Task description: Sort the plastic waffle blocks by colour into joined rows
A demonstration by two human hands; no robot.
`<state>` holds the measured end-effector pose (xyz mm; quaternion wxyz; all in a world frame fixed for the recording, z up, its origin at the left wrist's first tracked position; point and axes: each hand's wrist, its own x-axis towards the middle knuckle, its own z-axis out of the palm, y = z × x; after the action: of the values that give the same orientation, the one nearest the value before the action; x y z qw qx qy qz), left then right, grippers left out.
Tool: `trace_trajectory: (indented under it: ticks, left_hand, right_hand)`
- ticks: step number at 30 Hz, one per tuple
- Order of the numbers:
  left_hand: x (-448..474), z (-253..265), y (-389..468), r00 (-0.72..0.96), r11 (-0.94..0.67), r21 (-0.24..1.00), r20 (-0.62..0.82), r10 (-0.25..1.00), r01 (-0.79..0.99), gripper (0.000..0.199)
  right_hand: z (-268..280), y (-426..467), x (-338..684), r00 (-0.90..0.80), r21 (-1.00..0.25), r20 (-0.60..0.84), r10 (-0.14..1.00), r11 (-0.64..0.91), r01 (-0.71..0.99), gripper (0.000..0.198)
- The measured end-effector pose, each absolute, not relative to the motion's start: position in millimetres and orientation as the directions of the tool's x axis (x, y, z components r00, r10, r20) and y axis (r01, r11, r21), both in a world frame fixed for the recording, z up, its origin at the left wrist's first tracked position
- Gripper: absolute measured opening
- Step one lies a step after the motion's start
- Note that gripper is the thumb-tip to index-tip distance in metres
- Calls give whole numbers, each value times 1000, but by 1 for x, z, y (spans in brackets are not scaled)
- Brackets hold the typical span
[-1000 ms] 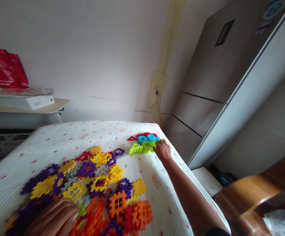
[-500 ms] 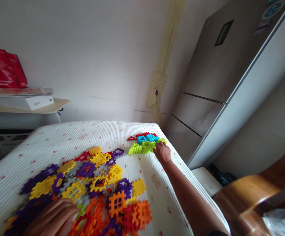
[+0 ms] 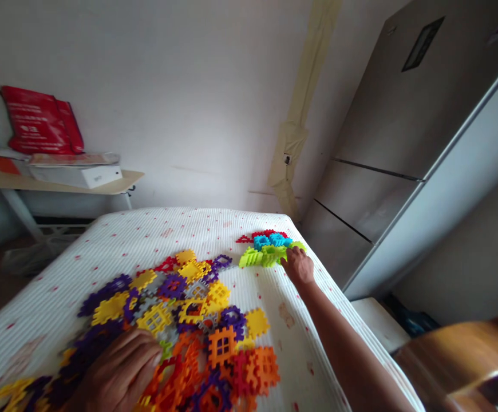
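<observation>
My left hand (image 3: 118, 369) lies low over a heap of plastic interlocking building blocks, its fingers curled together; what is in them, if anything, is hidden. By its fingertips is a small green block (image 3: 165, 349), with an orange window block (image 3: 222, 347) and a yellow window block (image 3: 154, 318) close around. My right hand (image 3: 299, 266) reaches to the far right of the bed, fingers closed on a lime-green interlocking block (image 3: 297, 246) at the end of a lime-green row (image 3: 270, 256). Blue blocks (image 3: 270, 240) and red blocks (image 3: 269, 233) sit behind that row.
The blocks rest on a white dotted bed sheet (image 3: 197, 226). A grey refrigerator (image 3: 373, 126) stands at the right, beyond the bed edge. At the left, a side table (image 3: 60, 186) bears a white box (image 3: 97, 175) and a red bag (image 3: 38, 123). A wooden chair (image 3: 467, 349) is lower right.
The view has swung a little to the left, so everything sits farther right in the picture. Both hands keep about the same places by the blocks.
</observation>
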<state>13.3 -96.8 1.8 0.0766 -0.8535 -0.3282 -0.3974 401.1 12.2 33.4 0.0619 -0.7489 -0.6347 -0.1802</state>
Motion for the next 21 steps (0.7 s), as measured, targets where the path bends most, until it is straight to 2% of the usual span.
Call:
trace_trajectory:
  ticks: [3, 6, 11, 15, 18, 21]
  left_hand:
    - [15, 4, -100, 495, -751, 205, 640, 588, 628, 20]
    - [14, 6, -103, 487, -716, 277, 575, 658, 640, 20]
    - [11, 16, -107, 446, -692, 350, 566, 693, 631, 19]
    - [11, 29, -105, 381, -607, 407, 510, 771, 682, 23]
    - [12, 38, -100, 394, -536, 386, 390, 832, 751, 24]
    - [14, 46, -94, 432, -472, 334, 189, 882, 816, 25]
  right_hand:
    - [36, -2, 396, 89, 112, 440, 894, -153, 982, 20]
    - [35, -24, 382, -33, 84, 501, 865, -11, 996, 23]
    - [16, -55, 352, -286, 50, 509, 812, 304, 951, 26]
    - [-3, -56, 343, -363, 47, 491, 792, 392, 919, 28]
    - [-11, -51, 343, -391, 45, 475, 788, 422, 906, 29]
    - [-14, -49, 345, -409, 28, 459, 789, 448, 894, 28]
